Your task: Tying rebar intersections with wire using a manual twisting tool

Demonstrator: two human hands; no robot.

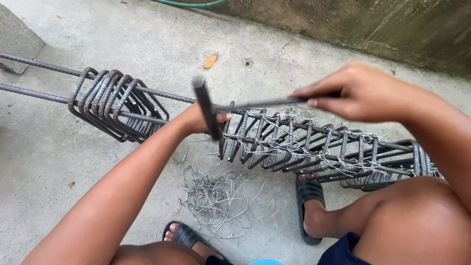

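Near: pile of cut tie wire on concrete floor between sandalled feet. Right hand fingers clenched on tie hook tool, its blurred head at the stirrup. Left hand grips rebar cage across knees. Best: steady the cage, twist snug, not snapping wire. Far: untied stirrups bunched.

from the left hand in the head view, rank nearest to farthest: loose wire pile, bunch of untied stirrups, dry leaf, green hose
From the left hand:
1. Bunch of untied stirrups, just to its left on the bars.
2. Loose wire pile, on the floor below it.
3. Dry leaf, on the concrete above it; too close to the wire pile to rank firmly.
4. Green hose, at the top edge.
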